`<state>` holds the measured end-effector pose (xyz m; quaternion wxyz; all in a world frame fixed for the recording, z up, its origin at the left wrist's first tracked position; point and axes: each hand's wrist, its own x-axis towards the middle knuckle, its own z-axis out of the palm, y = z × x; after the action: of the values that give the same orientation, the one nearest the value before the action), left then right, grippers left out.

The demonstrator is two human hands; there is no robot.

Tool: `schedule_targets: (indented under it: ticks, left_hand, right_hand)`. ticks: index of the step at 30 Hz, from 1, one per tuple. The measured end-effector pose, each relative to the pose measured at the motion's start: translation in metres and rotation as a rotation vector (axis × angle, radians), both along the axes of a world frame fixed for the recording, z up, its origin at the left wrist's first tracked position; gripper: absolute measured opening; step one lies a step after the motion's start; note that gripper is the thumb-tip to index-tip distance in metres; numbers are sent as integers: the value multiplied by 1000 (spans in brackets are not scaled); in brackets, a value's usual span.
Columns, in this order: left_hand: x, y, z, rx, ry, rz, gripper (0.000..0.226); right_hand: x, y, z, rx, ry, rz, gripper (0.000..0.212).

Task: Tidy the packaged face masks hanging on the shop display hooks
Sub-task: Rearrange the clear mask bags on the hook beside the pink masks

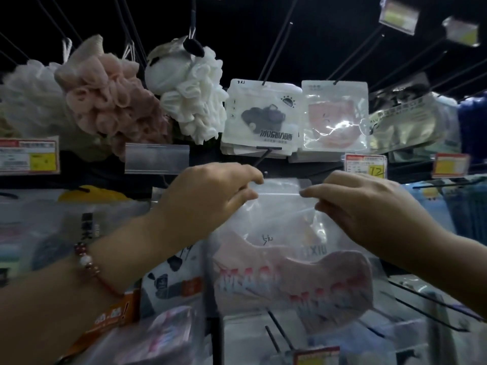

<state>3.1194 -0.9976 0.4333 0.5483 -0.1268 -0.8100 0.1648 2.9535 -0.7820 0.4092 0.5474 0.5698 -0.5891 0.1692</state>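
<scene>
While both hands reach up to the shelf, they hold 1 clear mask bag (287, 248) by its top edge, w/ a pink mask inside and red-blue letters on the front. Left hand (208, 198) pinches the top left corner of the bag w/ thumb & fingers curled on it. Right hand (369, 206) pinches the top right corner the same way. The bag hangs down between the 2 hands, in the middle of the shelf, just under a black hook (263, 156) that sticks out toward the camera; can't tell if the bag's top is on the hook or just near it. On the left wrist sits 1 bead bracelet (95, 270) w/ a red string. Above the hands hang 2 mask packs side by side: 1 white pack (261, 119) w/ a dark mask pic, and 1 clear pack (334, 117) w/ a pink mask, each w/ more packs stacked behind it. To the right of those is 1 shiny grayish pack (411, 122), blurry. Up on the left hang 3 puffy bath sponges: 1 pale one (29, 93) at the far left, 1 pink one (110, 101), 1 white one (195, 93). Price tags w/ yellow on them: 1 at far left (27, 156), 1 by the right hand (365, 165), 1 at far right (450, 165). 1 see-thru tag holder (156, 159) sits under the pink sponge. Lower down are more bagged things, too blurry to count.
</scene>
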Motion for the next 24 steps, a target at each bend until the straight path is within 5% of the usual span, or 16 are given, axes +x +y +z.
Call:
schedule_targets:
  ticks: [6, 19, 24]
  left_hand:
    - [-30, -16, 9, -154, 107, 27, 29]
    - [-46, -24, 5, 178, 70, -70, 24]
    - [-53, -35, 6, -281, 191, 268, 18]
  right_hand:
    - [-3, -23, 3, 67, 74, 19, 31]
    - [-16, -42, -1, 73, -11, 23, 30]
    - [-16, -45, -4, 57, -42, 30, 31]
